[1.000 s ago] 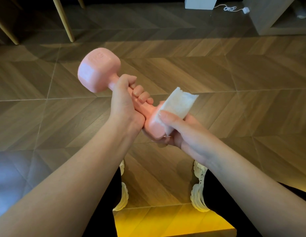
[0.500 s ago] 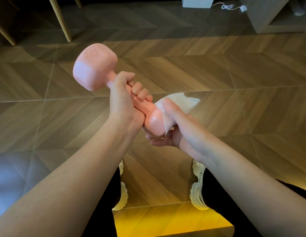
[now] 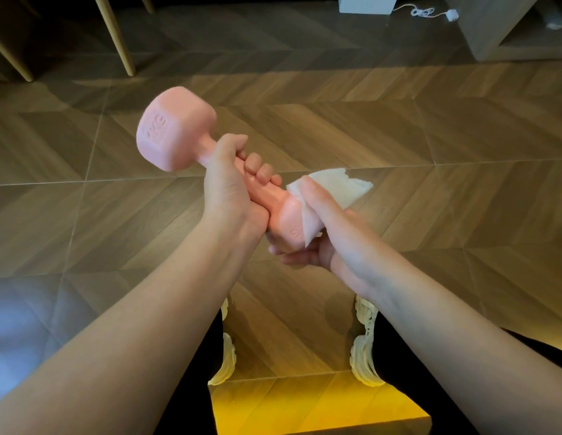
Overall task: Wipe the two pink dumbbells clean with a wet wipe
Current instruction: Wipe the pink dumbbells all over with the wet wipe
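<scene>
A pink dumbbell [image 3: 173, 130] is held up over the floor, tilted with its far head up and to the left. My left hand [image 3: 229, 189] grips its handle, fingers curled round it. My right hand [image 3: 330, 227] wraps a white wet wipe [image 3: 333, 186] around the near head of the dumbbell, thumb on top and fingers underneath. A wet sheen shows on that near head. Only one dumbbell is in view.
Below is a wooden chevron floor [image 3: 430, 127]. Thin wooden furniture legs [image 3: 115, 36] stand at the back left. A white box [image 3: 367, 3] with a cable and a grey cabinet [image 3: 493, 29] stand at the back right. My light shoes [image 3: 363, 340] show below my arms.
My right hand has slid the wipe round the near head, and the wipe's free end has dropped lower and flatter. The dumbbell has turned slightly, so its far end face shows more.
</scene>
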